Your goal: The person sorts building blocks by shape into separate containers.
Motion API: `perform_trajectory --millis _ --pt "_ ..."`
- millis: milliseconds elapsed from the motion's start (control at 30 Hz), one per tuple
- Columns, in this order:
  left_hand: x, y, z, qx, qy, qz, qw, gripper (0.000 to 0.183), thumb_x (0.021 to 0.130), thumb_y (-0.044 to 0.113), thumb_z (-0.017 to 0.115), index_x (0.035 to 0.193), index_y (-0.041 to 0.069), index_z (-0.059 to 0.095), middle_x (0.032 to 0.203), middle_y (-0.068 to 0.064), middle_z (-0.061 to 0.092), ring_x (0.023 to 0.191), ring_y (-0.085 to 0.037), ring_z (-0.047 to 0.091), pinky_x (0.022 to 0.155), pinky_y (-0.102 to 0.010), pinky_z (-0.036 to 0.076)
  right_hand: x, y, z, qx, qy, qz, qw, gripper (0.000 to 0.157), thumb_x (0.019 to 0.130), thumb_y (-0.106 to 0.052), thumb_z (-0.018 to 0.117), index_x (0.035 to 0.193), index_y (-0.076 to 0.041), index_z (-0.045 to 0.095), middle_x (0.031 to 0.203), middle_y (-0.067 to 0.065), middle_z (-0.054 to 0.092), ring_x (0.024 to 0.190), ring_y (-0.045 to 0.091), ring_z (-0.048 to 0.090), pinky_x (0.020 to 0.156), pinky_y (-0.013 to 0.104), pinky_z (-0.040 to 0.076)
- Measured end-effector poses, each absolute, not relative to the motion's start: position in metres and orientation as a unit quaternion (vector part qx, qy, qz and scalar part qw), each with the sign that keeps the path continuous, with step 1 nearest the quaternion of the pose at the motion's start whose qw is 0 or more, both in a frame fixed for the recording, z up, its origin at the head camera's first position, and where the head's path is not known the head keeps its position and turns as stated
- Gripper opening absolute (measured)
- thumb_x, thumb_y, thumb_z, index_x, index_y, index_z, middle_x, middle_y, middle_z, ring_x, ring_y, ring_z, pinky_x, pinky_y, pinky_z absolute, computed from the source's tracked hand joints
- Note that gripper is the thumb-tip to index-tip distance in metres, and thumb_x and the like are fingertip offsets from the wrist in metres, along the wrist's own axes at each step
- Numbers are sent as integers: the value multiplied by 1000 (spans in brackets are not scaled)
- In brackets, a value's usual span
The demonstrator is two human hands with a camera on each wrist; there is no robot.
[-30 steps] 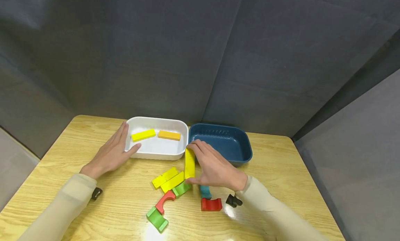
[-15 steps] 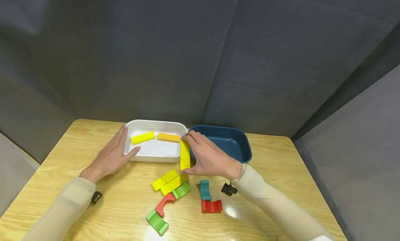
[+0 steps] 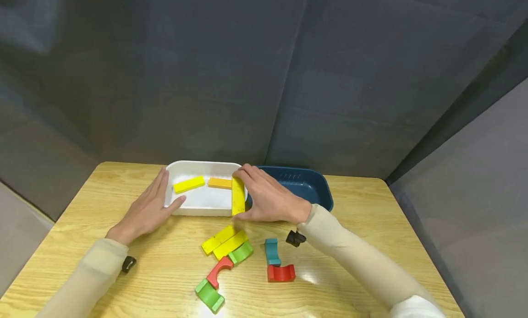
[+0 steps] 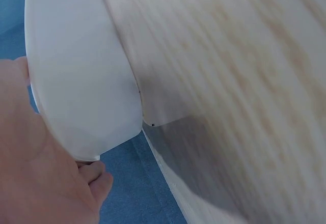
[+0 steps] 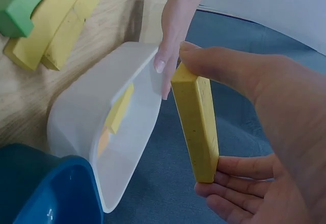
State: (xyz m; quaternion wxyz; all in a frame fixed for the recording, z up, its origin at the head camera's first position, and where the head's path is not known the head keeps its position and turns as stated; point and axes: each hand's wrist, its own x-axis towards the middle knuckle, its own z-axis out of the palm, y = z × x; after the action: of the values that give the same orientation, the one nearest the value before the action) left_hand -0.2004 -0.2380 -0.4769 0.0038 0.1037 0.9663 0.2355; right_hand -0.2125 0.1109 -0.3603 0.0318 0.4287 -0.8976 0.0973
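Observation:
My right hand (image 3: 270, 196) pinches a long yellow block (image 3: 238, 197) by its two ends, thumb on the near end and fingers on the far end. In the head view this block overlaps the right end of a white tray (image 3: 200, 211); in the right wrist view it is raised above the tray's opening. My left hand (image 3: 146, 208) rests against the tray's left end, fingers straight along the outside and thumb over the front rim. Inside the tray lie a yellow block (image 3: 189, 184) and an orange block (image 3: 220, 183), the latter partly hidden by the held block.
A dark blue tray (image 3: 326, 189) stands right of the white one. In front lie two yellow blocks (image 3: 229, 245), a green curved block (image 3: 241, 253), a red arch (image 3: 218, 271), another green curved block (image 3: 209, 296), a teal curved block (image 3: 272, 251) and a red curved block (image 3: 281, 273).
My right hand has carried the yellow block left and away from me, from the gap in front of the trays to the white tray's right end. My left hand stays on the tray.

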Motion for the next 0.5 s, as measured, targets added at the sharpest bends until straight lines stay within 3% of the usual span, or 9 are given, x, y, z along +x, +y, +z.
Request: perform_trajectory --millis 167,500 --pt "-202 -241 -477 104 967 233 0 104 107 70 42 171 4 -6 179 -8 -16 165 -43 5 127 -69 18 -227 103 -361 435 -894 102 35 93 82 -56 90 146 -2 51 132 8 54 110 21 51 98 33 51" --pt "-205 -246 -478 102 968 231 1 104 107 70 43 171 5 -7 179 -10 -15 165 -44 5 126 -70 18 -257 85 -371 405 -908 103 31 94 82 -58 90 148 -2 54 134 9 55 111 21 53 99 33 52"
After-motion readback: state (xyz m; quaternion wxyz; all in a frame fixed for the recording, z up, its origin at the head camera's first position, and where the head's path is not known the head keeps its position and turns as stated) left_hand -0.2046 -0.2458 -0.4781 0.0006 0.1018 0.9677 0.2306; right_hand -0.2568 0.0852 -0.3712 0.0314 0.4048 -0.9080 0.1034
